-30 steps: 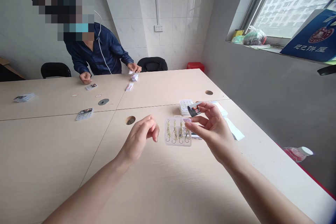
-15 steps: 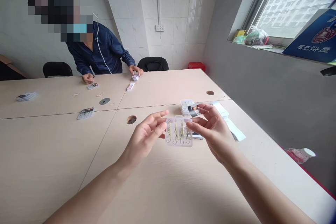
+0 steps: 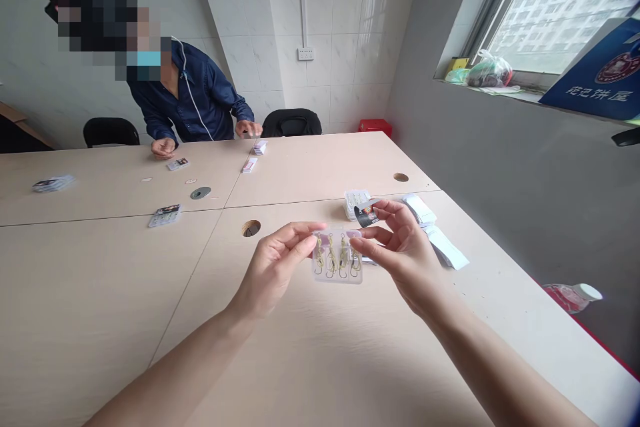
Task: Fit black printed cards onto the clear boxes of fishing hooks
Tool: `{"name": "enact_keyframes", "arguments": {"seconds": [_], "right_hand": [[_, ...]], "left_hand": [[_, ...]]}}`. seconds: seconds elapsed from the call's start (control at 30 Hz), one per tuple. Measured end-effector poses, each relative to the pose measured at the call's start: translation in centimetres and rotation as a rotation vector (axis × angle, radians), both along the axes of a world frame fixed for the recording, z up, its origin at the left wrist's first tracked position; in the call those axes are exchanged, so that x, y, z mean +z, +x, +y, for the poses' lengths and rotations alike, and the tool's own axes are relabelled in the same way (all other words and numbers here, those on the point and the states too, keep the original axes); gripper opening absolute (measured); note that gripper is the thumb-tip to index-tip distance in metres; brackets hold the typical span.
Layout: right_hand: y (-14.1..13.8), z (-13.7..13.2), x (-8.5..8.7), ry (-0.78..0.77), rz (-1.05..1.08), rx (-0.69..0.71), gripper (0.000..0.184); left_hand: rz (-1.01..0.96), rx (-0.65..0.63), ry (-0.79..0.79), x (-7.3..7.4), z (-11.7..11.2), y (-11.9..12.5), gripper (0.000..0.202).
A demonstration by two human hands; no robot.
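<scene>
Between my two hands is a clear plastic box of fishing hooks [image 3: 337, 260], its compartments showing hooks with yellowish line. My left hand [image 3: 280, 260] pinches the box's left side with thumb and fingers. On its right side, the thumb and a finger of my right hand [image 3: 400, 233] grip it. That same hand also holds a dark printed card [image 3: 367, 214] up between its upper fingers, bent a little. Behind the card stands a stack of similar clear boxes [image 3: 356, 200]. Part of something flat on the table behind the held box is hidden by my right hand.
White paper slips [image 3: 447, 248] lie right of my right hand. A carded box [image 3: 165, 215] and a pile of packs [image 3: 53, 183] lie to the left. Across the table [image 3: 320, 360], a person in a blue shirt [image 3: 210, 90] stands near small stacks. A bottle [image 3: 573, 297] is beyond the right edge.
The box in my hands has shifted slightly left and down, and my left fingers have closed further along its top edge. Across the table, the person's hand has lifted off a small stack.
</scene>
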State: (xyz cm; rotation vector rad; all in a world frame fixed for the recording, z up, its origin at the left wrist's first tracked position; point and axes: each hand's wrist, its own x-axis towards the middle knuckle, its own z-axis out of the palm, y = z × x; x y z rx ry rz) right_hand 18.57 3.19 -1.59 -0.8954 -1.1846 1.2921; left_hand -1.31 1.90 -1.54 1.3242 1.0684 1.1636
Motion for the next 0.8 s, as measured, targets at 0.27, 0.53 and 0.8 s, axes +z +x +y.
{"name": "enact_keyframes", "arguments": {"seconds": [0.27, 0.53, 0.8], "right_hand": [[0.0, 0.3, -0.1, 0.01, 0.012, 0.0, 0.047], [0.1, 0.2, -0.1, 0.01, 0.012, -0.001, 0.047], [0.3, 0.1, 0.3, 0.003, 0.002, -0.012, 0.047]], "left_hand": [[0.041, 0.089, 0.053, -0.4, 0.8, -0.4, 0.029], [0.099, 0.167, 0.079, -0.4, 1.2, -1.2, 0.023], [0.076, 0.173, 0.087, -0.3, 1.2, -1.0, 0.025]]}}
